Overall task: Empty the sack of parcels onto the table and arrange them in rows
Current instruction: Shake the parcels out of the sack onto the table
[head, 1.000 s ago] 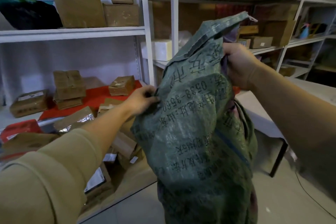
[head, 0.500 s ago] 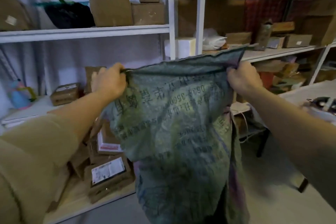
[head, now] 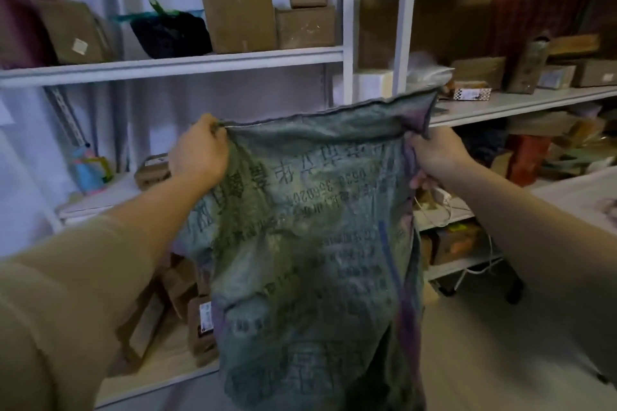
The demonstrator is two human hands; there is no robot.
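Green woven sack (head: 310, 243), hung slack, top corners pinched in left hand (head: 198, 147) and right hand (head: 434, 152), apparently to shake out parcels.

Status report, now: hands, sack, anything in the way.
Left hand and right hand each grip a top corner of the sack. Sack hangs spread before the shelves. Table edge at right, nothing between.

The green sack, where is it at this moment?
In the head view the green sack hangs at centre in front of the shelves, its top edge stretched between the left hand and the right hand.
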